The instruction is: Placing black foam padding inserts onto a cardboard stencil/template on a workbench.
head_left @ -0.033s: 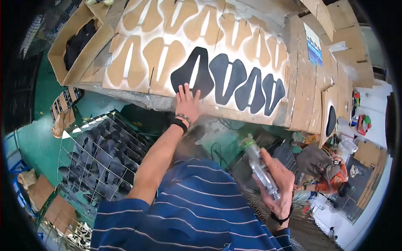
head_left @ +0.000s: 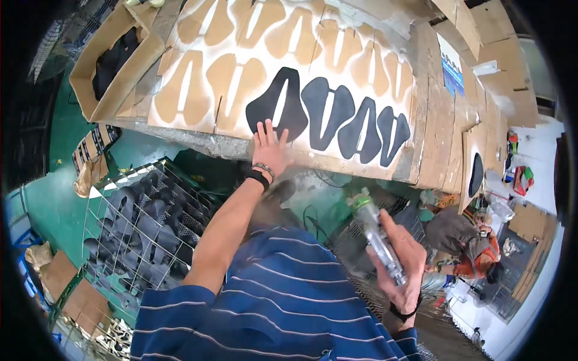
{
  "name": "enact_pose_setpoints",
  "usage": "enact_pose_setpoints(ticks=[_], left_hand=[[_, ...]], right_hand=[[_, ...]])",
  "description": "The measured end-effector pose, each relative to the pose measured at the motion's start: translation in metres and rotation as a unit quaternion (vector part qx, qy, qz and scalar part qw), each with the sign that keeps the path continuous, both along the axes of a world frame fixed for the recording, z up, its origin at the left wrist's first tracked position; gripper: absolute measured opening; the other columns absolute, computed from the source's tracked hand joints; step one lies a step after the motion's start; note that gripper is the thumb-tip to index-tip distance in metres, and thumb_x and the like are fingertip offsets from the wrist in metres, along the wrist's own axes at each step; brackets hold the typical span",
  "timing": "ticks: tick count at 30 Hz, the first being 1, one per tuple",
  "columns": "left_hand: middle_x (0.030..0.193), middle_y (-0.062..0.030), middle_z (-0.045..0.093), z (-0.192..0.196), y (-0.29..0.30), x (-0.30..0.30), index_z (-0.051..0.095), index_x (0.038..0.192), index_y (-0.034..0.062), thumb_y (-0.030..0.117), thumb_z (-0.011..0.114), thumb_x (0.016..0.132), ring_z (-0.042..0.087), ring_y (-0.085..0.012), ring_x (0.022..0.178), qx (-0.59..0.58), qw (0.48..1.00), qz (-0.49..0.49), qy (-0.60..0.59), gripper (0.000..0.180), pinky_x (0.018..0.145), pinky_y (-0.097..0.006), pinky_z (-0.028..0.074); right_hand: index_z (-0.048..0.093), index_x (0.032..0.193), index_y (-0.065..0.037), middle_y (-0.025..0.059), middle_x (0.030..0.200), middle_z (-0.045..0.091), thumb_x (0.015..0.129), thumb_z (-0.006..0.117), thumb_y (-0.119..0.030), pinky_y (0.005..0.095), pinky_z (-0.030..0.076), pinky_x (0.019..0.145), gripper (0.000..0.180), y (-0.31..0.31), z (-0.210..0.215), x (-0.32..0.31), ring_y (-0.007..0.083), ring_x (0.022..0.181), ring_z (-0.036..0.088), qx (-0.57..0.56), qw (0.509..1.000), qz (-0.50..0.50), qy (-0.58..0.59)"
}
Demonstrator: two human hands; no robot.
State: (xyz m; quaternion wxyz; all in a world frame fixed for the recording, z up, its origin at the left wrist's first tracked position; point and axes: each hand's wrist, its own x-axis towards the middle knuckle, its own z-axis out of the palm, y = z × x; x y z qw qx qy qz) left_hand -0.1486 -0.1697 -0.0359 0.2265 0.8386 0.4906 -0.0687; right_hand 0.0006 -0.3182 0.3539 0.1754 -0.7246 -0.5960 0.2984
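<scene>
Green-tipped tool [head_left: 374, 231] shifted slightly rightward, clasped in the right hand [head_left: 410, 265].

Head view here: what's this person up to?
The person's left hand has its fingertips on a flat black, slotted piece, leftmost of four in a row on white-marked brown cardboard. The right hand holds a silver, green-tipped handheld tool in its grip, in front of the body, apart from the pieces.
</scene>
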Motion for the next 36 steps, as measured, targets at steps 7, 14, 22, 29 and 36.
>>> enact_pose_setpoints(ticks=[7,14,22,29,36], left_hand=[[0.172,-0.0356,0.009,0.003,0.000,0.002,0.032,0.168,0.0207,0.062,0.072,0.090,0.011,-0.0581,0.158,-0.006,1.000,0.000,0.004,0.097,0.126,-0.063,0.021],[0.172,-0.0358,0.008,0.004,0.002,0.003,0.031,0.169,0.0211,0.063,0.072,0.090,0.010,-0.0577,0.158,-0.015,1.000,-0.007,0.017,0.098,0.126,-0.063,0.021],[0.171,-0.0371,0.008,-0.001,0.001,0.002,0.030,0.169,0.0195,0.063,0.073,0.089,0.010,-0.0584,0.158,-0.001,1.000,-0.014,0.015,0.100,0.126,-0.064,0.021],[0.171,-0.0376,0.008,-0.005,-0.001,0.001,0.031,0.168,0.0203,0.063,0.074,0.088,0.012,-0.0589,0.157,0.014,1.000,-0.011,0.015,0.100,0.125,-0.063,0.023],[0.169,-0.0354,0.018,0.000,0.005,0.003,0.038,0.164,0.0204,0.060,0.079,0.084,0.020,-0.0582,0.154,0.010,1.000,-0.014,0.023,0.098,0.121,-0.061,0.033]], right_hand=[[0.060,0.146,0.004,0.0240,0.100,0.070,0.068,0.068,0.001,0.0401,0.056,0.079,0.079,-0.008,0.006,0.010,0.0408,0.086,0.071,-0.025,0.999,0.039,0.008],[0.066,0.137,0.004,0.0192,0.099,0.073,0.075,0.076,0.008,0.0338,0.054,0.081,0.063,-0.017,-0.001,0.011,0.0307,0.087,0.072,0.005,0.999,-0.040,-0.008],[0.064,0.141,0.002,0.0165,0.104,0.073,0.081,0.076,0.006,0.0321,0.053,0.082,0.061,-0.006,-0.011,0.012,0.0234,0.089,0.070,0.043,0.996,-0.072,-0.026],[0.065,0.141,0.002,0.0152,0.103,0.073,0.083,0.077,0.002,0.0316,0.053,0.083,0.059,-0.007,-0.002,0.007,0.0224,0.088,0.068,0.009,0.998,-0.057,-0.008],[0.066,0.137,0.006,0.0183,0.101,0.074,0.082,0.076,-0.003,0.0335,0.053,0.082,0.057,-0.024,0.005,0.011,0.0252,0.086,0.069,0.006,0.996,-0.084,-0.031]])
